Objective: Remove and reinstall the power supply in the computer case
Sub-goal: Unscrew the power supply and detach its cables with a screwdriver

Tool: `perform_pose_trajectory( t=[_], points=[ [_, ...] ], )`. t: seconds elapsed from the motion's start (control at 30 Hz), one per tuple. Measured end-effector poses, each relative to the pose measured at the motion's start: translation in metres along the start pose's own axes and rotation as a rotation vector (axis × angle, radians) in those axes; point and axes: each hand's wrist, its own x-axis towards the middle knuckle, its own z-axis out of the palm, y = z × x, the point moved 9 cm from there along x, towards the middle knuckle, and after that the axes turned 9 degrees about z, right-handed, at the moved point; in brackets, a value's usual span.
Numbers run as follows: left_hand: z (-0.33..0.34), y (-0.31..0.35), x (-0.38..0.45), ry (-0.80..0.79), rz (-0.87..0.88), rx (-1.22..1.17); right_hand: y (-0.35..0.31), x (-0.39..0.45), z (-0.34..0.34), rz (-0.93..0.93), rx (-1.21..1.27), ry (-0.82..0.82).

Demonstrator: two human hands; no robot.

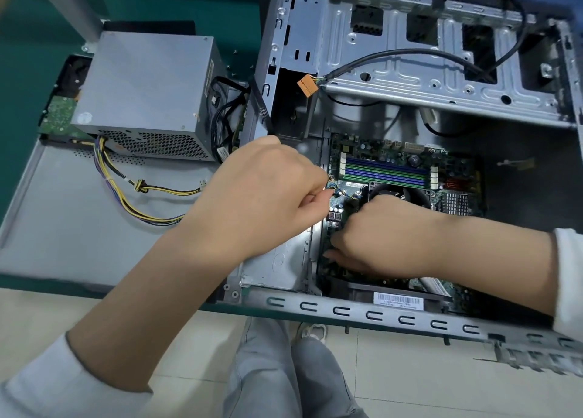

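The power supply [145,95] sits outside the computer case [410,70], on the removed side panel [63,228] at the left on the tabletop [246,13], its wire bundle [126,193] trailing right under your left forearm. Your left hand [265,196] is curled, thumb and forefinger pinching a small wire lead at the left edge of the motherboard [394,168]. Your right hand [378,237] is curled knuckles-up over the board beside the fan [400,193]; whether it grips anything I cannot tell, as the fingertips are hidden.

In my judgement you are working a connector. Grip the plug body, not the wires, and move it straight along its axis. Brace the right hand on the case metal rather than on board components.
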Motion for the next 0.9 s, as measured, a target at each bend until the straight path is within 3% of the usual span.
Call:
perform_pose_trajectory(
  t=[0.2, 0.33, 0.47, 0.6, 0.83, 0.9],
  points=[
    [0.000, -0.002, -0.001, 0.010, -0.012, -0.009, -0.002, -0.002, 0.006, -0.026, -0.010, -0.062],
    [0.000, -0.003, -0.001, 0.012, -0.024, -0.005, -0.004, -0.002, 0.005, 0.005, -0.099, 0.014],
    [-0.001, -0.003, -0.001, 0.014, -0.034, -0.004, 0.004, -0.006, 0.006, 0.079, -0.049, -0.004],
    [-0.001, -0.003, -0.001, 0.008, -0.031, -0.007, 0.002, -0.013, 0.007, 0.025, -0.018, -0.053],
    [-0.001, -0.003, 0.000, -0.009, -0.035, -0.014, 0.006, -0.003, 0.007, 0.107, -0.050, -0.034],
    [0.000, -0.003, 0.000, -0.009, -0.034, -0.025, 0.002, -0.007, 0.004, 0.058, -0.076, -0.001]
  ],
)
